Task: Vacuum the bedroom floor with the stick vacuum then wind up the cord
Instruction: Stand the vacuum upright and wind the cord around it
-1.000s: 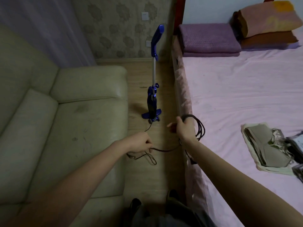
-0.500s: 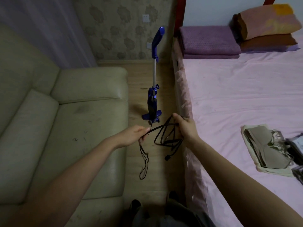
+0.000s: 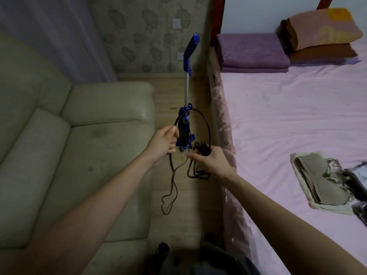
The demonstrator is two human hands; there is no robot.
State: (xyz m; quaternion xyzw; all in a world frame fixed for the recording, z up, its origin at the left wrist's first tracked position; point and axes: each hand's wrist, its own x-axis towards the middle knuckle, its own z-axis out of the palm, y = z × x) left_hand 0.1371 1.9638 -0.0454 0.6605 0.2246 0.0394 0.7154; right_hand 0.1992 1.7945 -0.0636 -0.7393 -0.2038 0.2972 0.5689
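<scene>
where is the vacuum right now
In the head view the vacuum stands upright on the floor strip between the sofa on the left and the bed on the right, just beyond both hands.

1. Floor (image 3: 178, 92): light wood boards, a narrow strip running between sofa and bed.
2. Sofa (image 3: 79, 135): pale green, leather-like, on the left, its cushions scuffed.
3. Bed (image 3: 288, 126): on the right, pink sheet, dark red wooden post (image 3: 218, 14) at its head corner.
4. Far wall (image 3: 143, 26): floral-patterned wallpaper, with a white wall switch (image 3: 176, 23) and a lower socket (image 3: 180, 55).
5. Curtain (image 3: 49, 32): pale lilac, behind the sofa.
6. Lighting: dim, even.
</scene>
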